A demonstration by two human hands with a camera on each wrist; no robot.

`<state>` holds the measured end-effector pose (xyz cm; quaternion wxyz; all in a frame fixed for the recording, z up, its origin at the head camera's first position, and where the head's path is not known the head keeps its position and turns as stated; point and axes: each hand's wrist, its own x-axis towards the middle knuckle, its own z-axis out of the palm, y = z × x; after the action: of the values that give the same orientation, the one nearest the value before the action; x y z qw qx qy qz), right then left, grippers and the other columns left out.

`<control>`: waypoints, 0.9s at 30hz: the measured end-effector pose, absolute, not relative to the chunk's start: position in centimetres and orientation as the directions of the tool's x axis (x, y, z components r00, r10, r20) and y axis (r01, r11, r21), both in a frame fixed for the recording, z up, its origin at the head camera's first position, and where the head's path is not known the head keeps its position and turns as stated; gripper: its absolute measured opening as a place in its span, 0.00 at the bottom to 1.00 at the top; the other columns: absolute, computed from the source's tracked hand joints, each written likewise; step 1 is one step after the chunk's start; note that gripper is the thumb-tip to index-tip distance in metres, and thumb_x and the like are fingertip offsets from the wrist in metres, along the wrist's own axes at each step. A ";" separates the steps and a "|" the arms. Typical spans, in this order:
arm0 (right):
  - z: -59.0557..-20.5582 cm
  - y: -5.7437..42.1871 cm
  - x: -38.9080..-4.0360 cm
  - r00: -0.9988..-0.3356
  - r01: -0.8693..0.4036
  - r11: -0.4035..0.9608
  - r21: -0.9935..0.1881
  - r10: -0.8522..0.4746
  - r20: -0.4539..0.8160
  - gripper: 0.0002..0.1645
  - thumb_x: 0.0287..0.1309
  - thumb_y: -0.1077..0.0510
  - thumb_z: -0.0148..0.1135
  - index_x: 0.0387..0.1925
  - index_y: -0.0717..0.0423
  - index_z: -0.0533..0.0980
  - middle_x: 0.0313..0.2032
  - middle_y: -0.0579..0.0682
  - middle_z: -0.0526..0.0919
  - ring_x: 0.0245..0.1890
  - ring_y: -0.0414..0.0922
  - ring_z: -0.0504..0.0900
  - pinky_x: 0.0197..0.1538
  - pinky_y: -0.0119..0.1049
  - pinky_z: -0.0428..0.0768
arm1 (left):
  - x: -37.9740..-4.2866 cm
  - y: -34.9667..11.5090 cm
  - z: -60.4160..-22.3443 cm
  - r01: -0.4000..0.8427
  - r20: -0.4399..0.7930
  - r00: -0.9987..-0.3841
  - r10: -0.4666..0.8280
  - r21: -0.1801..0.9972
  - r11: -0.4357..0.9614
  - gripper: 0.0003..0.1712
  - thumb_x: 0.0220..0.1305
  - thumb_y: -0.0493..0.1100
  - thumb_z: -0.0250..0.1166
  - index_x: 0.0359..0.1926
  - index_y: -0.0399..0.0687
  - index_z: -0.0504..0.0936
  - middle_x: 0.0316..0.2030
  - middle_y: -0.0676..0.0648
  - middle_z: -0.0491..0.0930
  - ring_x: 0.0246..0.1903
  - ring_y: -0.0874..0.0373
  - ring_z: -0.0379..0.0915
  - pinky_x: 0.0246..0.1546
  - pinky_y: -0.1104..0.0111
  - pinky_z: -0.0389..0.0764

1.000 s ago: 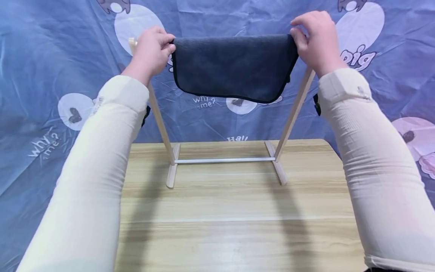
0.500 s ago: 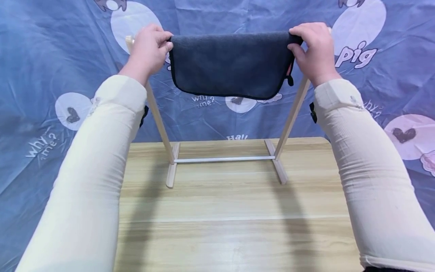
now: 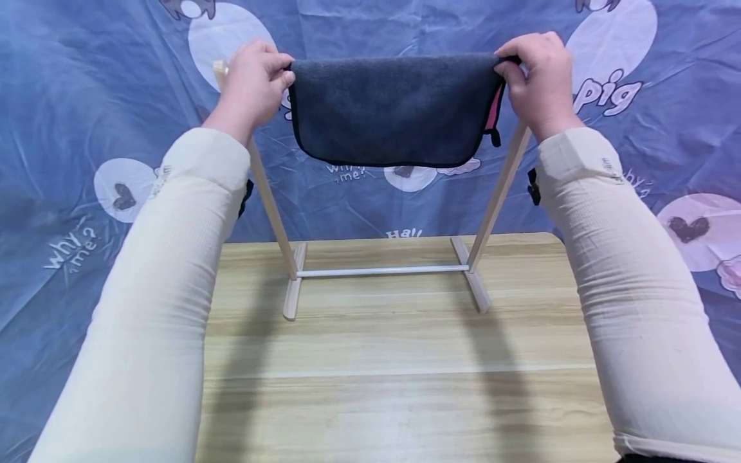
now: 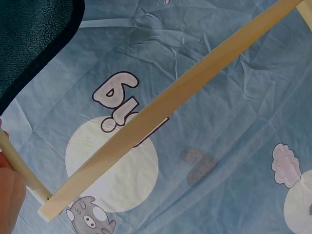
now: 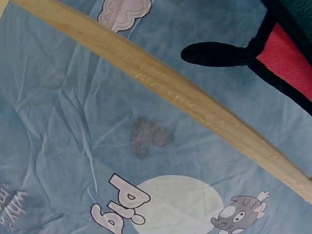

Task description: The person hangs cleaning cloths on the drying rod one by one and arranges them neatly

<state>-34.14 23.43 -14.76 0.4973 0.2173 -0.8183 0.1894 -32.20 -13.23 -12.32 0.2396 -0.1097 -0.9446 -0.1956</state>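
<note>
A dark grey towel (image 3: pixel 393 109) with black edging hangs folded over the top of a wooden rack (image 3: pixel 502 180). My left hand (image 3: pixel 250 83) pinches its upper left end between thumb and fingers. At the upper right end, my right hand (image 3: pixel 543 83) pinches the fold. Behind the grey front, a red side (image 5: pixel 288 58) and a black hanging loop (image 5: pixel 214 53) show in the right wrist view. In the left wrist view the rack's top bar (image 4: pixel 25 171) runs beside my left fingers. Most of the bar is hidden under the towel.
The rack's flat feet (image 3: pixel 292 299) stand on a light wooden table (image 3: pixel 393 399), with a white lower rod (image 3: pixel 382 271) joining the two posts. A blue printed cloth (image 3: pixel 359 212) hangs behind the table.
My right hand has moved slightly and its fingers have closed over the towel's right end. The red side and loop have come into view there. My left hand keeps its pinch, barely moving.
</note>
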 end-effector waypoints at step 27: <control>-12.0 23.9 -33.4 -0.767 -0.302 0.725 -0.619 0.201 0.609 0.07 0.62 0.52 0.55 0.28 0.39 0.76 0.25 0.28 0.66 0.31 0.26 0.63 0.37 0.22 0.62 | -32.1 -13.3 -12.1 0.386 0.503 -0.844 0.186 0.330 0.861 0.23 0.72 0.47 0.42 0.61 0.48 0.71 0.57 0.43 0.68 0.58 0.50 0.57 0.61 0.62 0.58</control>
<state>-33.39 23.95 -12.01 0.3400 0.0294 -0.8642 0.3696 -32.07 -13.27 -12.12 0.2337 -0.1528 -0.9360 -0.2145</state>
